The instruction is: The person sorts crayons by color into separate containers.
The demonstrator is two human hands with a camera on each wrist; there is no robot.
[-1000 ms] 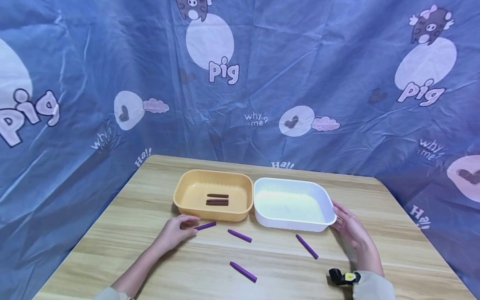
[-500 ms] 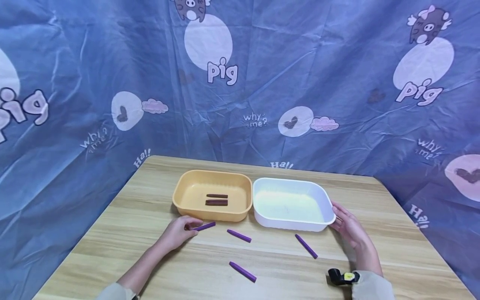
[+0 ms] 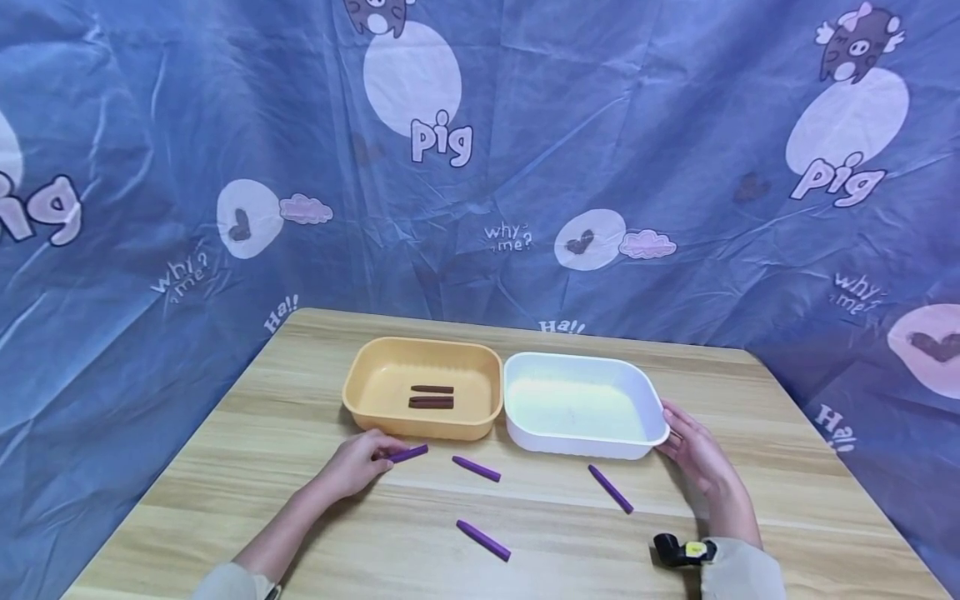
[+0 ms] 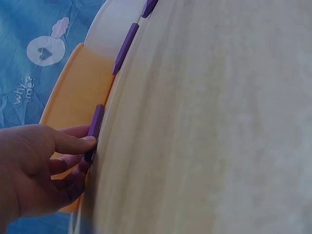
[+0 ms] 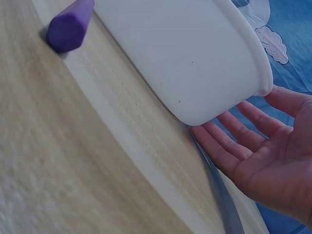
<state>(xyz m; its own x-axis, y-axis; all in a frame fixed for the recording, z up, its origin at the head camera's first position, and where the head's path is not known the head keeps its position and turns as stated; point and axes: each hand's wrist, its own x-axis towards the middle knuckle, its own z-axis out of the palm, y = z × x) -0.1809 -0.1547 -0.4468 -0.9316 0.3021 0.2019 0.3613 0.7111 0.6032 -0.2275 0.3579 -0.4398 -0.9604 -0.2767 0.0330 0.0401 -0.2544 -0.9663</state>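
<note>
Between thumb and fingers, my left hand (image 3: 355,462) pinches a purple crayon (image 4: 96,122) just in front of the yellow-orange plastic bin (image 3: 420,427). Three brown crayons (image 3: 431,402) lie inside that bin. My right hand (image 3: 703,454) rests its extended fingers against the right end of the white plastic bin (image 3: 577,442); the right wrist view has these fingertips (image 5: 200,131) low along its wall. More purple crayons lie on the table: one (image 3: 476,468) in front of the bins, one (image 3: 483,540) nearer me, and one (image 3: 611,489) in front of the white bin.
The two bins stand side by side toward the back of the wood-grain table (image 3: 360,550). Behind and beside the table hangs a blue printed curtain (image 3: 465,208). A black device with a yellow label (image 3: 686,551) sits at my right wrist.
My left fingers have closed in on the purple crayon, and its near end now shows slightly raised. The right hand stays at the white bin. The head view has shifted slightly.
</note>
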